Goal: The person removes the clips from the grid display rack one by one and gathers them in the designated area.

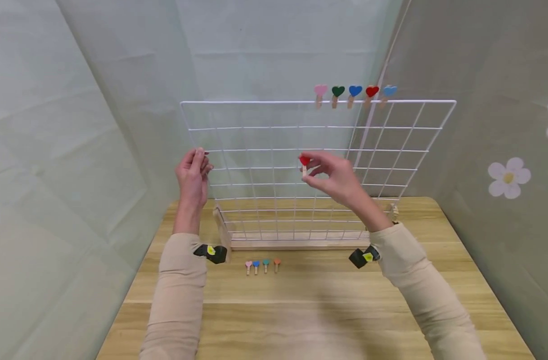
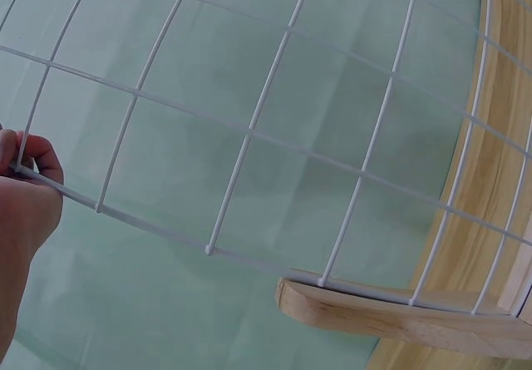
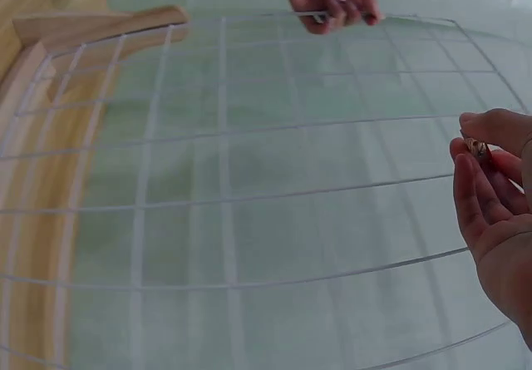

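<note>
One upright clip [image 1: 304, 164], heart up.

A small staged recording booth rather than a lived-in room. Pale green fabric backdrops [image 1: 98, 125] hang close around a light wooden desk [image 1: 310, 310], creased like draped cloth. Right of the desk, white daisy decorations [image 1: 508, 177] dot the cloth.
</note>
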